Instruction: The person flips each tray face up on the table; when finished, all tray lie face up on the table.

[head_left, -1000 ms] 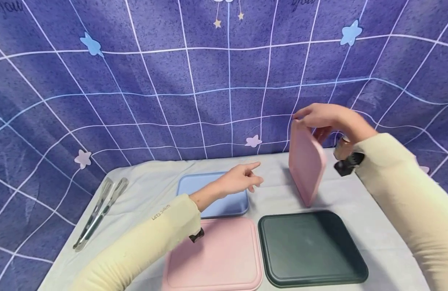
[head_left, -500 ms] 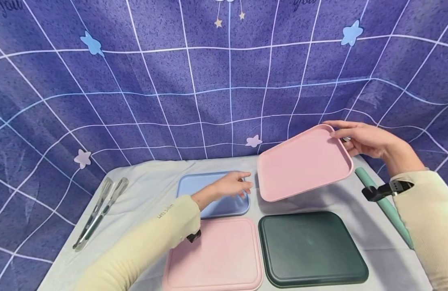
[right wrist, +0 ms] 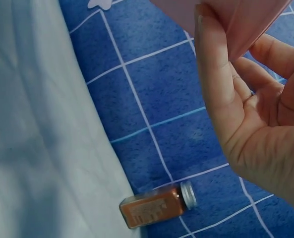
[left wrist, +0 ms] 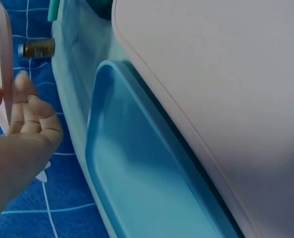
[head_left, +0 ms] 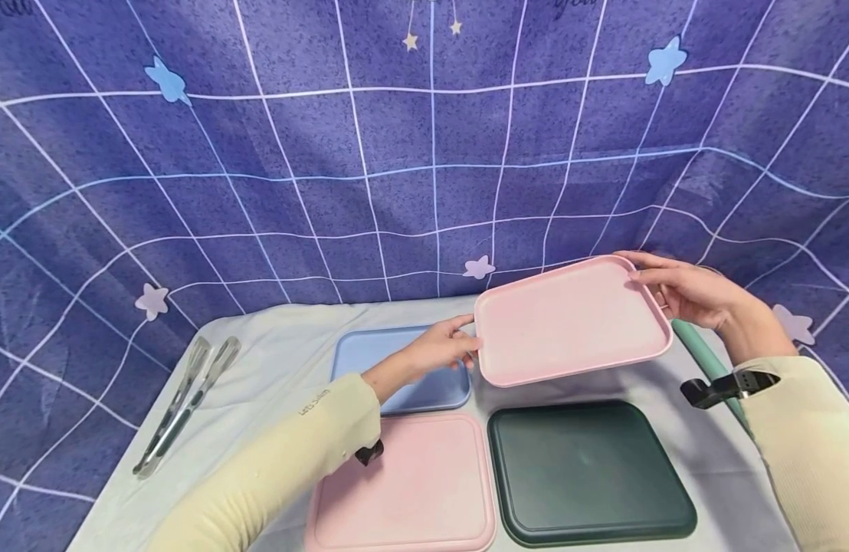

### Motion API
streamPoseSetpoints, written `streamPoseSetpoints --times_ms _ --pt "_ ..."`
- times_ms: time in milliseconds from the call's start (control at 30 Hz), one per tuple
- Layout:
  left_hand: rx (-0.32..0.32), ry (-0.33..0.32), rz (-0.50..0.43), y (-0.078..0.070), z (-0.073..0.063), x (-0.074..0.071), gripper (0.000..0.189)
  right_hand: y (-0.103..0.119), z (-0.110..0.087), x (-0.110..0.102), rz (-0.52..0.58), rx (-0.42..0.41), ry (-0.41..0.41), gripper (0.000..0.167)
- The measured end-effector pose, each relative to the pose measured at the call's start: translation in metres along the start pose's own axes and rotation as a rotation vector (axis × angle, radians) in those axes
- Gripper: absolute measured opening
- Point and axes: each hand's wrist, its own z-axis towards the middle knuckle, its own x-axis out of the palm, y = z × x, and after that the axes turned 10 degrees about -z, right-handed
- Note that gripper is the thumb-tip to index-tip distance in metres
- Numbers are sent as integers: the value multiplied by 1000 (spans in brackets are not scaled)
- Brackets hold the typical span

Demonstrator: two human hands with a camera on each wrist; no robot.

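Note:
A pink rimmed tray [head_left: 569, 322] is held up above the back right of the table, its inside facing me and its right end higher. My right hand [head_left: 703, 295] pinches its upper right corner, thumb on the inside and fingers behind. At the left edge my left hand [head_left: 441, 349] takes hold too. In the left wrist view the thumb and fingers [left wrist: 25, 96] lie on opposite sides of the tray's edge. Under the left hand lies a blue tray [head_left: 411, 399], partly covered by the forearm.
A second pink tray [head_left: 404, 487] and a dark green tray [head_left: 593, 471] lie at the front. Metal tongs [head_left: 186, 406] rest at the left. A green cylinder [head_left: 700, 353] lies under the right wrist. A jar of orange-brown contents [right wrist: 154, 206] stands near the table's back edge.
The pink tray has swung from edge-on to facing me, then lowered slightly and shifted left. My left hand, apart from it before, now grips its left edge.

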Motion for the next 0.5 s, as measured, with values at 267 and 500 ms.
streamPoseSetpoints --times_ms 267,500 --pt "46 22 -43 4 -1 -3 80 -15 1 2 -37 8 -148 36" --pt "65 -13 -60 7 -2 -6 80 -28 6 5 -245 229 -230 52"
